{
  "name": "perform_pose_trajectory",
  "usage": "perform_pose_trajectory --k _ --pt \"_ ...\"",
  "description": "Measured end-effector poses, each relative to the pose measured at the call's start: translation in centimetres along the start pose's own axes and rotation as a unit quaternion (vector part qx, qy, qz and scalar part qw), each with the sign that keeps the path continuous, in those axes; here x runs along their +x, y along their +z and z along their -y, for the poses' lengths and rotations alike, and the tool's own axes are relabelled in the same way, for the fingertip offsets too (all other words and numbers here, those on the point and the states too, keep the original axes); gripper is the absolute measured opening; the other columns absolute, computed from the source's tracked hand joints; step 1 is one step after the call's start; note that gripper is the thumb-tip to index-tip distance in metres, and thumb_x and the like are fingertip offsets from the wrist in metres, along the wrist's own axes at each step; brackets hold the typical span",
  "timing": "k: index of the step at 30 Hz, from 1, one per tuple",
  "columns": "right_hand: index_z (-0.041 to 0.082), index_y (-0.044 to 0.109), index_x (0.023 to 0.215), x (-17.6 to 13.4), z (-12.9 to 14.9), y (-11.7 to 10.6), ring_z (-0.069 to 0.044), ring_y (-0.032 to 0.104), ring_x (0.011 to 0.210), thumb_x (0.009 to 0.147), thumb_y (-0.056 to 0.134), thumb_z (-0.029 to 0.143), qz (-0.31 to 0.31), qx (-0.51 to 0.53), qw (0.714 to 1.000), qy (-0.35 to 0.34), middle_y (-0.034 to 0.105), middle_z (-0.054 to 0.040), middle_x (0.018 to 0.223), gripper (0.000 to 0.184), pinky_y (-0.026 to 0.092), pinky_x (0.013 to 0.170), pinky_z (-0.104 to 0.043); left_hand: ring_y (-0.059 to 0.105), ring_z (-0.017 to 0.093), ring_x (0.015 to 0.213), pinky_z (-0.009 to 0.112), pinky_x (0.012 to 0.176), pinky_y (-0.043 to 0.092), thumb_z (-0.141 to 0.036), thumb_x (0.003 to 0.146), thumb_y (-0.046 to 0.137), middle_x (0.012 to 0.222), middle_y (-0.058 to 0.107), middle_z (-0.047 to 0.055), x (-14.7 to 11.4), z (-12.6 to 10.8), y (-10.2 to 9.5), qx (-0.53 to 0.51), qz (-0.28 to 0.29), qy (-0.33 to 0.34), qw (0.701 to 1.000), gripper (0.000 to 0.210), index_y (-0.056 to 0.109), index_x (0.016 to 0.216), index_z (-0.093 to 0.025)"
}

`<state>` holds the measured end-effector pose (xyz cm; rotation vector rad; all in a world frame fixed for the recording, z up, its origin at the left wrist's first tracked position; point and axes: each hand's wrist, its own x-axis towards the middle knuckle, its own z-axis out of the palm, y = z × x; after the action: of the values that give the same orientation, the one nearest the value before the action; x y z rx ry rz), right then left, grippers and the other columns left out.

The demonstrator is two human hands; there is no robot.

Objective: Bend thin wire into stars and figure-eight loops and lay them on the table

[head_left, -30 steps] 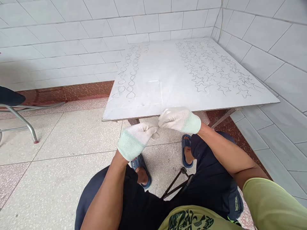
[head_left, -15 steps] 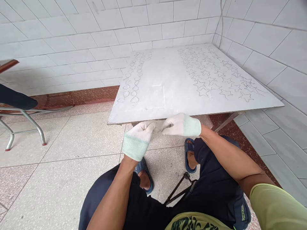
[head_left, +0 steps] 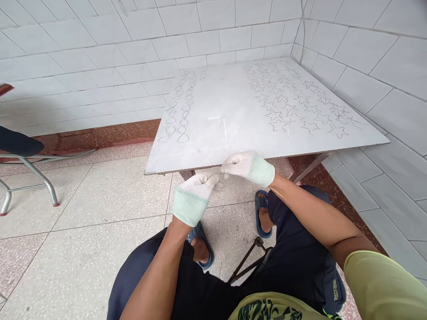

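White-topped table [head_left: 230,102] at upper centre, wire stars [head_left: 279,126] toward frame right, looped shapes [head_left: 183,130] toward left. Thin wire [head_left: 220,173] mid-frame, near edge; left hand [head_left: 196,190] and right hand [head_left: 246,167] pinching it. Looks like bending in progress; next move calls for steady fingertips.

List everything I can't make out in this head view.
Head view:
- Thin piece between left hand and right hand: exact shape; faint, partly covered by fingers.
- Far star shapes on the table: too small to count.
- Metal frame: cut off by left edge.
- Shirt print: cut off by bottom edge.
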<state>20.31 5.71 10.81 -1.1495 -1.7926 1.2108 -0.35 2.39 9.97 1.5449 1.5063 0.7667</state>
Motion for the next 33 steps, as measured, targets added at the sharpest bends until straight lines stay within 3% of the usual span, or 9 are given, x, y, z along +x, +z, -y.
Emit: perform_pose_trajectory --k 7,12,15,20,23,27,33 --pt "0.022 0.079 0.071 -0.1 -0.5 0.3 -0.017 0.076 0.086 0.088 0.07 0.033 -0.046 0.002 0.999 -0.006 0.081 0.0 0.083 0.022 0.057 0.085 -0.029 0.073 0.022 0.07 0.036 0.074 0.058 -0.052 0.087 0.065 0.084 0.083 0.009 -0.6 -1.3 -1.0 -0.032 0.056 0.0 0.998 0.035 0.077 0.08 -0.02" --pt "0.021 0.079 0.072 -0.1 0.1 0.1 -0.017 0.076 0.084 0.087 0.072 0.033 -0.065 0.025 0.998 0.006 0.081 0.0001 0.08 0.021 0.057 0.084 -0.029 0.073 0.023 0.068 0.039 0.073 0.059 -0.051 0.083 0.072 0.08 0.082 0.009 -0.4 -0.7 -1.1 -0.103 0.097 0.014 0.99 0.033 0.077 0.088 -0.018" --pt "0.021 0.081 0.076 -0.1 -0.2 -0.1 -0.016 0.076 0.087 0.09 0.071 0.035 -0.044 0.031 0.998 -0.012 0.082 -0.0001 0.084 0.023 0.057 0.087 -0.029 0.072 0.023 0.065 0.039 0.069 0.059 -0.051 0.081 0.075 0.08 0.081 0.01 -0.2 -0.3 -0.9 -0.12 0.079 0.004 0.99 0.034 0.076 0.086 -0.017" --pt "0.022 0.086 0.104 0.1 -1.8 0.4 -0.017 0.077 0.096 0.088 0.078 0.034 -0.017 0.012 0.998 -0.052 0.084 -0.0016 0.103 0.021 0.058 0.088 -0.028 0.073 0.022 0.07 0.037 0.071 0.059 -0.053 0.082 0.076 0.085 0.082 0.011 0.0 -0.1 -0.6 -0.106 0.054 -0.005 0.993 0.036 0.077 0.081 -0.018" --pt "0.02 0.086 0.1 0.2 -2.2 0.8 -0.017 0.077 0.094 0.09 0.076 0.03 -0.014 -0.026 0.998 -0.048 0.083 -0.0018 0.101 0.018 0.058 0.086 -0.027 0.071 0.02 0.068 0.036 0.072 0.058 -0.054 0.084 0.073 0.086 0.082 0.009 0.0 -0.1 -0.4 -0.088 0.058 0.001 0.994 0.036 0.077 0.079 -0.019" --pt "0.019 0.086 0.096 0.1 -1.9 1.0 -0.017 0.078 0.094 0.091 0.072 0.027 0.005 -0.003 0.999 -0.048 0.084 -0.0027 0.1 0.016 0.059 0.087 -0.028 0.066 0.017 0.063 0.034 0.071 0.055 -0.051 0.087 0.068 0.087 0.081 0.006 0.0 -0.2 -0.3 -0.053 0.06 0.003 0.997 0.033 0.076 0.077 -0.02" --pt "0.02 0.087 0.091 -0.6 -1.6 0.9 -0.019 0.078 0.093 0.092 0.074 0.034 -0.018 0.004 0.997 -0.068 0.084 -0.0028 0.096 0.019 0.06 0.089 -0.03 0.071 0.02 0.075 0.031 0.071 0.053 -0.048 0.092 0.059 0.088 0.081 0.003 -0.2 -0.1 -0.7 0.024 0.057 0.017 0.998 0.033 0.079 0.084 -0.023"
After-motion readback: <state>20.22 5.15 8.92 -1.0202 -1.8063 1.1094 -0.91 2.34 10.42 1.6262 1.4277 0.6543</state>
